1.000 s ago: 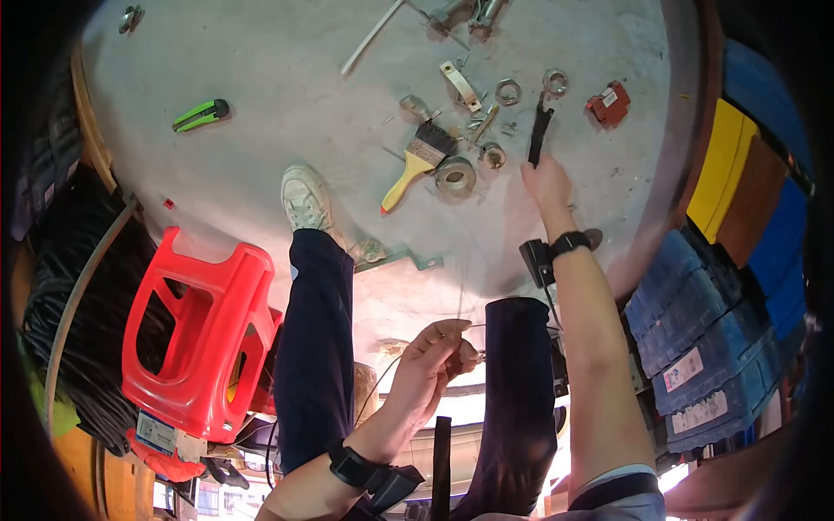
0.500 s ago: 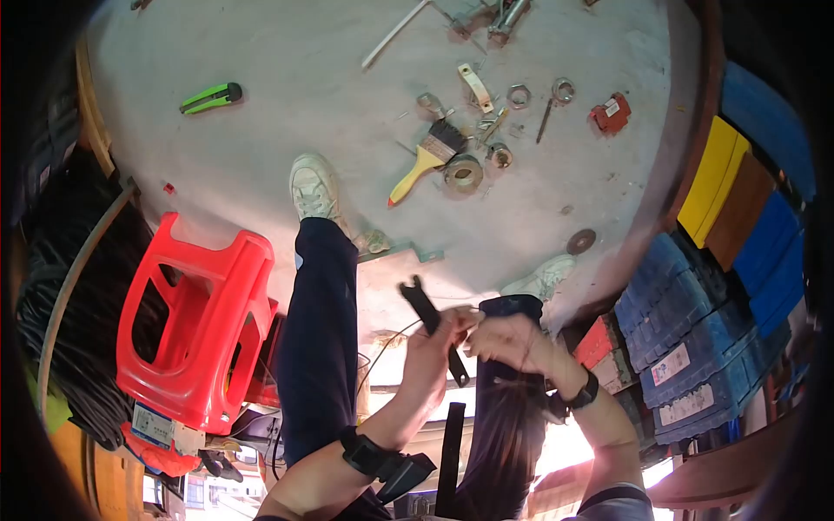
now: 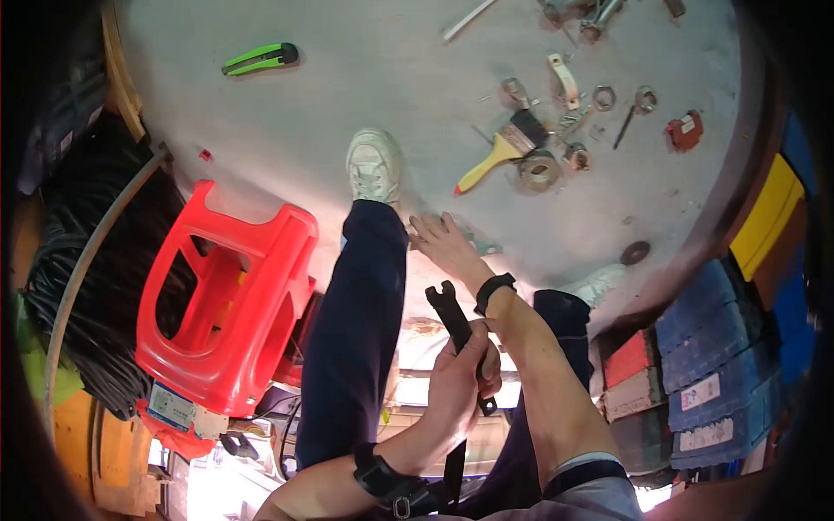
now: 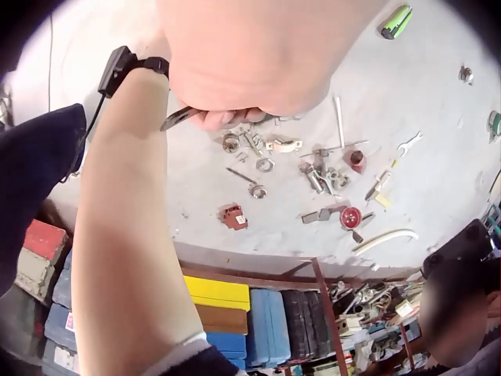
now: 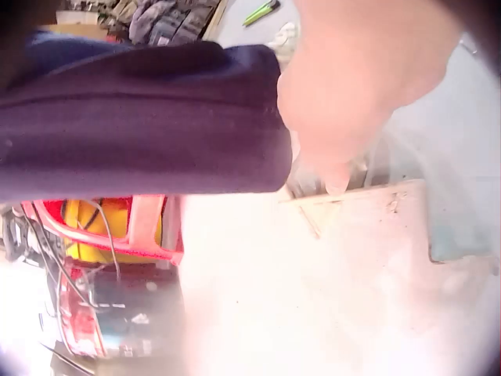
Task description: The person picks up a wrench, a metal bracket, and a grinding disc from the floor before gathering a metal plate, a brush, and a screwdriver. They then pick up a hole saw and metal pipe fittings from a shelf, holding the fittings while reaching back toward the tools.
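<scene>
In the head view my left hand [image 3: 465,373] grips a flat black spanner [image 3: 448,310] around its middle. The forked end points up and away, and the other end, with a hole, sticks out below the fingers. Those curled fingers [image 4: 227,119] show in the left wrist view too. My right hand [image 3: 452,253] reaches down beside the left shoe [image 3: 373,165], fingers stretched out over a flat greenish piece [image 3: 485,247] on the grey floor. Its fingertips [image 5: 338,182] come right at a pale edge there in the right wrist view, where the hand hides part of what lies beneath.
A paintbrush [image 3: 486,167], a metal ring [image 3: 539,171], nuts and bolts lie ahead on the floor. A green utility knife [image 3: 259,59] is farther left. A red plastic stool [image 3: 230,295] stands on the left, and blue bins [image 3: 708,347] are stacked on the right.
The right hand picked the spanner up from among the metal parts and brought it to the left hand, which now holds it. The right hand has since moved forward beside the left shoe.
</scene>
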A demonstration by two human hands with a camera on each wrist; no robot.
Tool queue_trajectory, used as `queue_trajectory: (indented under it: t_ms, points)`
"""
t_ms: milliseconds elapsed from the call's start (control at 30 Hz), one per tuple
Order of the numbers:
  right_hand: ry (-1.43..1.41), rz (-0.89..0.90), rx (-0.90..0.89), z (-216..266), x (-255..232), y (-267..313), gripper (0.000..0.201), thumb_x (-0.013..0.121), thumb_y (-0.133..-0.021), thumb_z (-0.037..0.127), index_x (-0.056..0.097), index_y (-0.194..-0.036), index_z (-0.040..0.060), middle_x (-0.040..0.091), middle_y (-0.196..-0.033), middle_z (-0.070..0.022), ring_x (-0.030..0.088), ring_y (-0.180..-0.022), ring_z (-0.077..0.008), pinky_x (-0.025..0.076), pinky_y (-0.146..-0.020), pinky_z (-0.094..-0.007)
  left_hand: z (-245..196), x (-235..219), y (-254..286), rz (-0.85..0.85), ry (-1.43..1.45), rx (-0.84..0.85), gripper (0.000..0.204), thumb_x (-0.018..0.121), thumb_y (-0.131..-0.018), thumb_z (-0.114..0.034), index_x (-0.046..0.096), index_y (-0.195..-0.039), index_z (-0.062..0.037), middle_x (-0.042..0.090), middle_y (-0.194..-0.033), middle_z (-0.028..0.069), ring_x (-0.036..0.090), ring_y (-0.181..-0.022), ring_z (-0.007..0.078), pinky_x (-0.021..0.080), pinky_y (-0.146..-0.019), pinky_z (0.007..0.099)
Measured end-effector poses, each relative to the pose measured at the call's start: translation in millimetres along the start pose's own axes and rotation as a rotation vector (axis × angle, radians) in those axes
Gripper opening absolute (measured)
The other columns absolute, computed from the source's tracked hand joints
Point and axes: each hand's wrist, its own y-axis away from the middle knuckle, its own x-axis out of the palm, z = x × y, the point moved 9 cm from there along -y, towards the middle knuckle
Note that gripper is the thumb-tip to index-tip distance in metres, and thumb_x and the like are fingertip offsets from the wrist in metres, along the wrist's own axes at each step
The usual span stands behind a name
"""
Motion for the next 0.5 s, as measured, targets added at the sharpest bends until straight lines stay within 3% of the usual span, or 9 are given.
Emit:
queue_trajectory:
  t_ms: [67,133,200,233,300,333,400,433,500]
  points:
    - [0.195,0.155,-0.204,8.5,38.8,5.4,0.028,0.048,-0.073,0.013,0.057,-0.1,0.0112,0.043,-0.118,-0.0073,0.04,-0.108,-0.0217,0.031,-0.088,-0.041,-1.9,-0.1,2.3,-0.028,-0.04,-0.011,0.023,0.037,-0.091,-0.022,0.047,-0.098,-0.0023,0.034,-0.051,-0.0023,0.026,-0.042,0.0046,0.022,-0.04,0.0183]
    - [0.16,0.174,-0.206,0.4,34.7,8.3,0.022,0.05,-0.072,0.016,0.06,-0.091,0.0125,0.047,-0.111,-0.0061,0.042,-0.104,-0.0218,0.036,-0.083,-0.0399,1.4,5.3,4.1,0.006,-0.051,-0.022,0.022,0.037,-0.091,-0.021,0.048,-0.098,-0.0026,0.034,-0.052,-0.0023,0.025,-0.042,0.0046,0.022,-0.04,0.0186]
    - [-0.138,0.437,0.256,-50.5,33.7,25.2,0.019,0.052,-0.071,0.015,0.059,-0.088,0.01,0.048,-0.113,-0.0035,0.043,-0.104,-0.0204,0.039,-0.081,-0.0386,5.7,6.3,4.4,-0.001,-0.079,-0.041,0.022,0.037,-0.091,-0.021,0.047,-0.098,-0.0029,0.034,-0.052,-0.0026,0.026,-0.042,0.0042,0.021,-0.039,0.0182]
    - [-0.131,0.447,0.263,-61.2,22.2,37.2,0.019,0.052,-0.071,0.015,0.059,-0.088,0.01,0.048,-0.113,-0.0035,0.043,-0.104,-0.0204,0.039,-0.081,-0.0386,7.6,7.7,4.2,0.005,-0.073,-0.049,0.022,0.037,-0.091,-0.022,0.047,-0.098,-0.0028,0.034,-0.052,-0.0028,0.026,-0.042,0.004,0.021,-0.039,0.018]
    - [-0.43,-0.126,0.551,-117.7,-42.4,65.2,0.011,0.058,-0.068,0.013,0.059,-0.077,0.0063,0.052,-0.103,-0.0065,0.046,-0.097,-0.0221,0.041,-0.076,-0.0339,10.9,11.9,3.7,0.034,-0.088,-0.034,0.024,0.037,-0.092,-0.023,0.046,-0.098,-0.0022,0.033,-0.05,-0.0032,0.025,-0.041,0.0036,0.02,-0.039,0.0175]
    - [-0.41,-0.12,0.554,-133.9,-53.5,76.6,0.011,0.058,-0.068,0.013,0.059,-0.077,0.0063,0.052,-0.103,-0.0065,0.046,-0.097,-0.0221,0.041,-0.076,-0.0339,12.8,14.1,3.7,0.03,-0.093,-0.033,0.024,0.037,-0.091,-0.023,0.046,-0.098,-0.0016,0.033,-0.049,-0.0034,0.025,-0.04,0.0037,0.02,-0.038,0.0177]
    - [-0.411,-0.425,0.683,-177.1,-94.5,112.8,0.011,0.062,-0.067,0.013,0.06,-0.072,0.0038,0.055,-0.096,-0.008,0.048,-0.091,-0.0232,0.041,-0.074,-0.0316,18.3,19.3,3.5,0.04,-0.105,-0.04,0.025,0.037,-0.091,-0.023,0.046,-0.098,-0.0014,0.033,-0.049,-0.0036,0.024,-0.041,0.0036,0.02,-0.038,0.0176]
    - [-0.396,-0.42,0.686,-194.5,-97.6,127.7,0.011,0.062,-0.067,0.013,0.06,-0.072,0.0038,0.055,-0.096,-0.008,0.048,-0.091,-0.0232,0.041,-0.074,-0.0316,21.3,21.3,3.3,0.045,-0.108,-0.04,0.025,0.037,-0.091,-0.024,0.046,-0.099,-0.0013,0.033,-0.049,-0.0035,0.024,-0.041,0.0038,0.02,-0.038,0.0176]
    - [-0.794,-0.517,0.932,-240.4,-87.2,172.0,0.016,0.063,-0.072,0.015,0.059,-0.069,0.0005,0.059,-0.084,-0.0071,0.052,-0.08,-0.0211,0.042,-0.068,-0.0306,27.0,25.7,1.9,0.044,-0.129,-0.05,0.026,0.037,-0.092,-0.024,0.046,-0.101,-0.0015,0.033,-0.048,-0.0041,0.024,-0.04,0.0036,0.02,-0.038,0.0175]
